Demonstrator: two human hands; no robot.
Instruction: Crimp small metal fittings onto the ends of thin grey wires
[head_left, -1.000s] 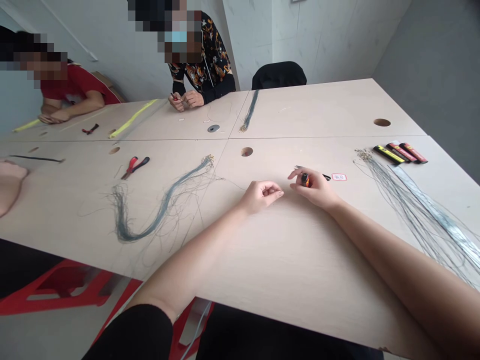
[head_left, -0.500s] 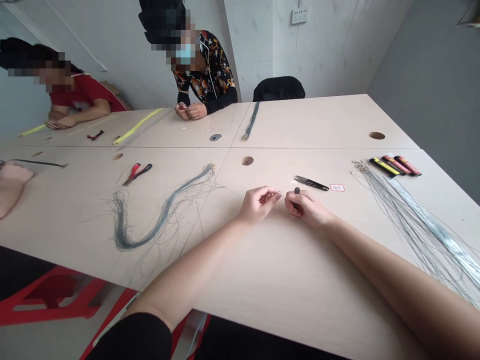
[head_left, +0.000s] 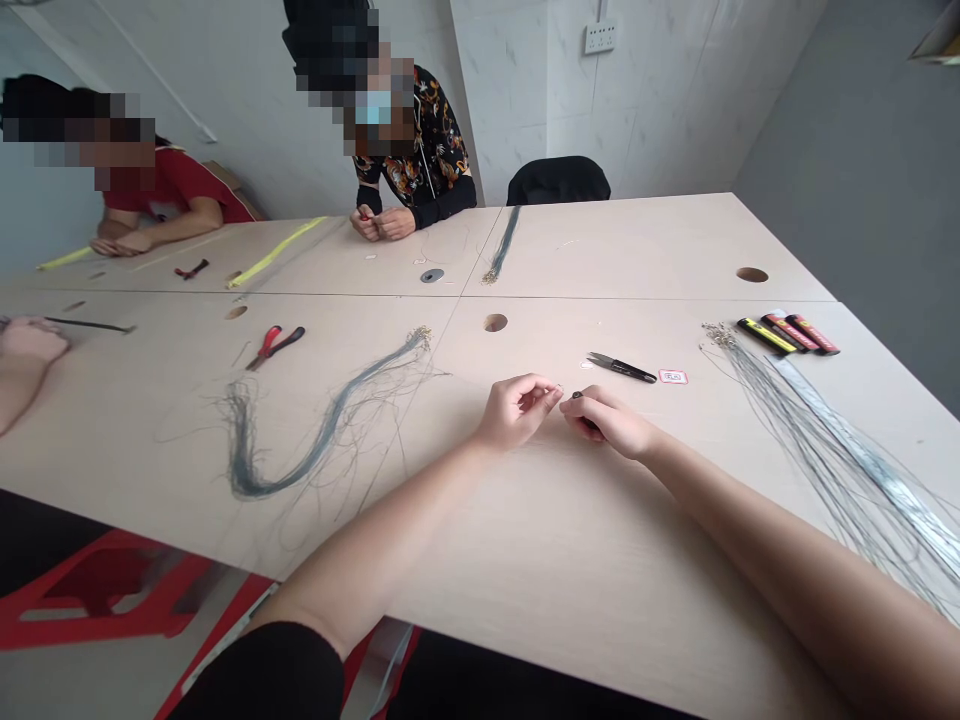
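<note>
Above the table, my left hand [head_left: 517,408] is closed in a pinch. A tiny shiny piece [head_left: 560,388] shows at its fingertips, too small to name. Just to the right, my right hand [head_left: 611,420] is closed around a small dark cylindrical object [head_left: 589,424], mostly hidden by the fingers. The fingertips of both hands are almost touching. Behind my right hand lie black thread snips [head_left: 622,367] and a small red-edged label [head_left: 673,377]. A bundle of grey-green cords [head_left: 334,425] with gold-coloured ends curves across the table to the left.
Red-and-black pliers [head_left: 275,347] lie at left. More cords [head_left: 795,440], a silvery strip [head_left: 862,458] and several lighter-like sticks [head_left: 791,333] are at right. Two people sit across the table; another person's hand [head_left: 34,340] rests at the left edge. Round holes [head_left: 495,323] pierce the tabletop.
My right hand has shifted slightly left, closer to my left hand, and the dark cylindrical object in it has tipped from upright. My left hand has stayed in place.
</note>
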